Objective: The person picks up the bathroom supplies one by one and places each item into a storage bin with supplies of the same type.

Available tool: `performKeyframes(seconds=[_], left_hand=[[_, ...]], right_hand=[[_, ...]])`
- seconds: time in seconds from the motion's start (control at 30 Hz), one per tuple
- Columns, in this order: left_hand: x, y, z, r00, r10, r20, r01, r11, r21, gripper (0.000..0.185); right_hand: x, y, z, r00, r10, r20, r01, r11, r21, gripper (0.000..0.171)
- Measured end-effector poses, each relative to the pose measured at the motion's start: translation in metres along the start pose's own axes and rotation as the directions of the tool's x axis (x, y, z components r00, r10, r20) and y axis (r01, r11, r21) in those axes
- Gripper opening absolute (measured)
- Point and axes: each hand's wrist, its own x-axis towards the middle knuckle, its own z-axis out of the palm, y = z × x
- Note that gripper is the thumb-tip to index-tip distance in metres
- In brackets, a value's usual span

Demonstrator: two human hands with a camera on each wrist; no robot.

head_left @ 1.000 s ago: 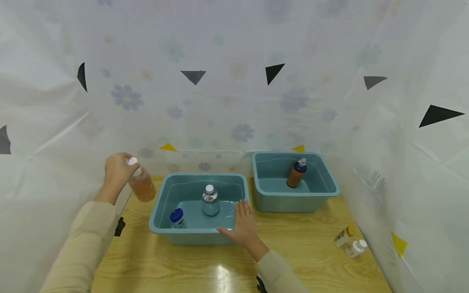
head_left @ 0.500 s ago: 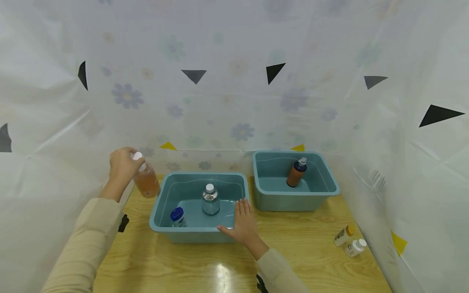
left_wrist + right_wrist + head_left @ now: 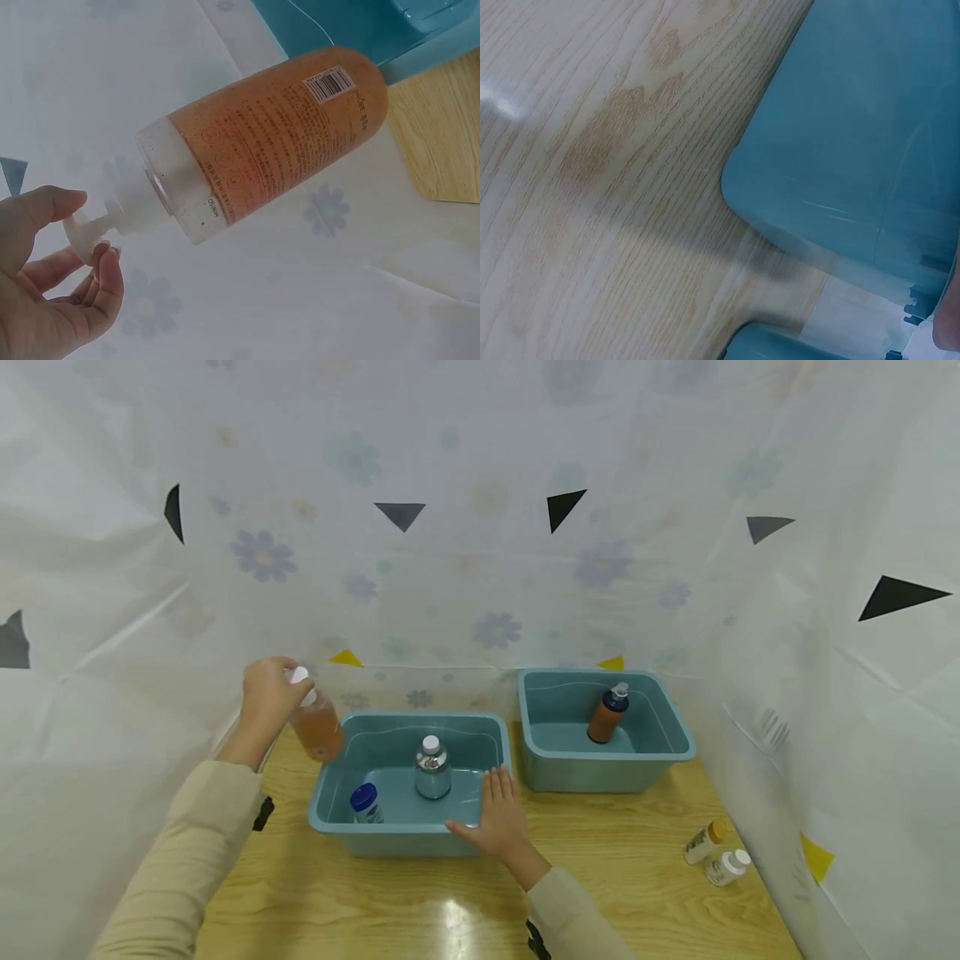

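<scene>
Orange liquid fills the pump bottle (image 3: pixel 317 729) that the left hand (image 3: pixel 267 692) pinches by its white pump head, so the body hangs tilted in the air at the left-centre of the frame, just over the left rim of the near teal tub (image 3: pixel 408 833). The right hand (image 3: pixel 498 823) lies flat with straight fingers on that tub's front right corner, seemingly to steady it on the wooden table (image 3: pixel 630 893). Inside stand a clear bottle (image 3: pixel 432 771) and a blue-capped jar (image 3: pixel 364 802). Toward the right, the far tub (image 3: pixel 604 768) holds a brown bottle (image 3: pixel 607 712); two small bottles (image 3: pixel 716 855) lie at lower right.
</scene>
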Motion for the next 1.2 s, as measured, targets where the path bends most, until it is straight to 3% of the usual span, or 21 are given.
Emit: performKeyframes(seconds=[0.3, 0.53, 0.73, 1.0, 1.2], left_hand=[[0.0, 0.008, 0.012, 0.998, 0.028, 0.057, -0.032, 0.998, 0.055, 0.038], [0.001, 0.017, 0.021, 0.99, 0.121, 0.07, -0.127, 0.988, 0.088, 0.037], [0.003, 0.023, 0.027, 0.982, 0.153, 0.107, -0.163, 0.983, 0.087, 0.038], [0.004, 0.02, 0.043, 0.942, 0.267, 0.203, -0.295, 0.948, 0.123, 0.033], [0.0, 0.017, 0.051, 0.926, 0.26, 0.273, -0.315, 0.932, 0.181, 0.024]], right_hand=[[-0.003, 0.001, 0.002, 1.0, 0.004, 0.003, -0.004, 1.0, 0.02, 0.106], [-0.003, 0.002, 0.001, 1.0, 0.002, -0.007, -0.002, 1.0, 0.014, 0.106], [-0.003, 0.002, 0.001, 1.0, -0.003, -0.004, 0.003, 1.0, 0.002, 0.106], [-0.004, 0.0, 0.001, 1.0, -0.003, -0.021, 0.003, 1.0, -0.004, 0.106], [-0.005, -0.002, 0.002, 1.0, -0.002, -0.019, 0.002, 1.0, -0.008, 0.107]])
